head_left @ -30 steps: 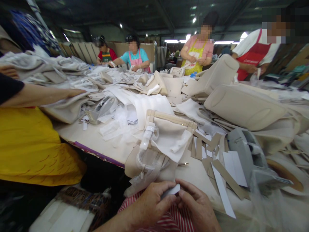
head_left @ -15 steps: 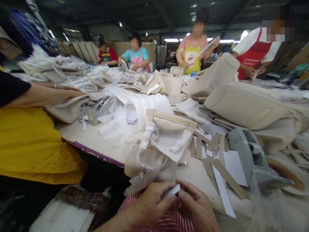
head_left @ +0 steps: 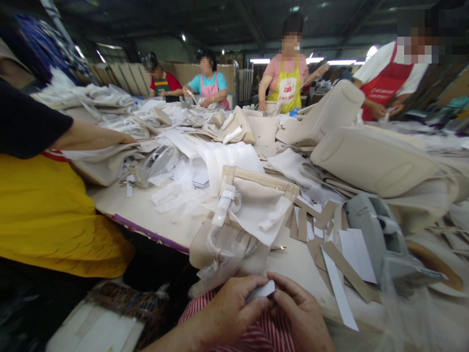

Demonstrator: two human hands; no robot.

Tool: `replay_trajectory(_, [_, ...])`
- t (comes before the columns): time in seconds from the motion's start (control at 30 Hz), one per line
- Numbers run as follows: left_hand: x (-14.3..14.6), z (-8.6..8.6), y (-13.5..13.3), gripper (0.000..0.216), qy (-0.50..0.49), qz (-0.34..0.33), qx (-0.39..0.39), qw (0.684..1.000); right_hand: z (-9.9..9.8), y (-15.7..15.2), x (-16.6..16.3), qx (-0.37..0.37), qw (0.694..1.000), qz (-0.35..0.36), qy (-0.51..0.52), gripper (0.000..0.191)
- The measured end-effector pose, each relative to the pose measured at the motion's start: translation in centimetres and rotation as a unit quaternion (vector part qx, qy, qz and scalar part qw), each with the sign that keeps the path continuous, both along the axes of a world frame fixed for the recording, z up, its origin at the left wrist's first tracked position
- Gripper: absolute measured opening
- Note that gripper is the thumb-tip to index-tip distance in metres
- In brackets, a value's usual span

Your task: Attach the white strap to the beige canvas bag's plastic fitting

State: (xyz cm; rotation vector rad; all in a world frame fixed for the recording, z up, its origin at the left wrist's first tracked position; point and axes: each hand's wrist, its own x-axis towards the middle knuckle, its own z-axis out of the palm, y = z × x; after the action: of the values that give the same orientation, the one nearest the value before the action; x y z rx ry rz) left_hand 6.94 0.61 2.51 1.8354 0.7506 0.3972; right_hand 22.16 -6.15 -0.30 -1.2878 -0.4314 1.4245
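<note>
Since the earlier frame, the co-worker in the yellow apron [head_left: 47,210] at the near left had leaned farther right, their dark sleeve [head_left: 32,112] reaching over the table [head_left: 300,266]. Across it, the far person in a pink shirt [head_left: 269,73] had moved left. Your own two hands had hardly changed place.

Your left hand [head_left: 240,305] was curled nearly closed at the near edge, pinching a small white strip [head_left: 261,292] between thumb and fingers. Your right hand [head_left: 302,313] was half curled, its fingertips at the strip's right end; you couldn't tell whether they gripped it. Both hands were above a red-and-white striped cloth [head_left: 269,335].

Just beyond them lay a beige handbag [head_left: 261,180], its handle [head_left: 222,212] wrapped in clear plastic. To the right, taupe card strips [head_left: 350,274] were scattered beside a grey tape dispenser [head_left: 366,215].
</note>
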Motion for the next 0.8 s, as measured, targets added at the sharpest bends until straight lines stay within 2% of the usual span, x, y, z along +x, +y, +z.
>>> replay_trajectory(0.27, [0.0,0.2,0.1,0.028,-0.001,-0.006,0.004,1.0,0.5,-0.1,0.0,-0.008,1.0,-0.005,-0.013,0.048])
replay_trajectory(0.43, [0.1,0.1,-0.1,0.026,-0.026,-0.015,-0.037,0.999,0.4,-0.1,-0.3,-0.01,1.0,-0.003,0.004,0.047])
replay_trajectory(0.8, [1.1,-2.1,-1.5,0.025,-0.09,0.063,-0.143,0.984,-1.0,-0.4,-0.8,-0.001,0.991,-0.052,-0.127,0.05])
